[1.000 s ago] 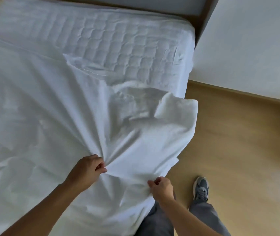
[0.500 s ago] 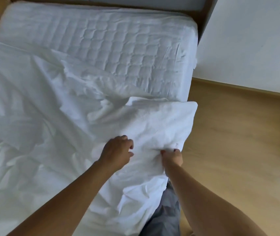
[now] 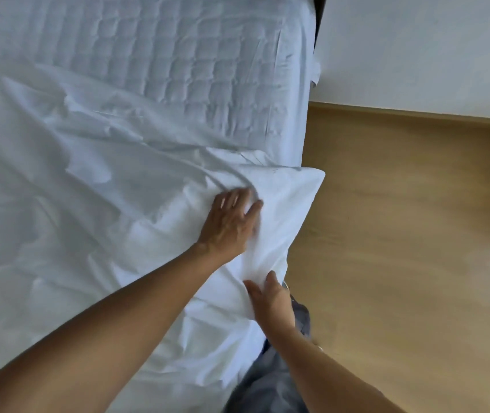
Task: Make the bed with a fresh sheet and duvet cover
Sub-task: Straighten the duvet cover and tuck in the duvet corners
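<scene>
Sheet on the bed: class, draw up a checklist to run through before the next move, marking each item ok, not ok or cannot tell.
1. Left hand pressing flat on the sheet: ok.
2. Right hand gripping the sheet's near edge: ok.
3. Sheet corner past the side of the mattress: ok, it overhangs the floor.
4. Head end of the mattress covered: not ok, its quilted top is bare.
5. Sheet smooth: not ok, creased throughout.
6. Overhang on the far side: cannot tell, out of view.
</scene>
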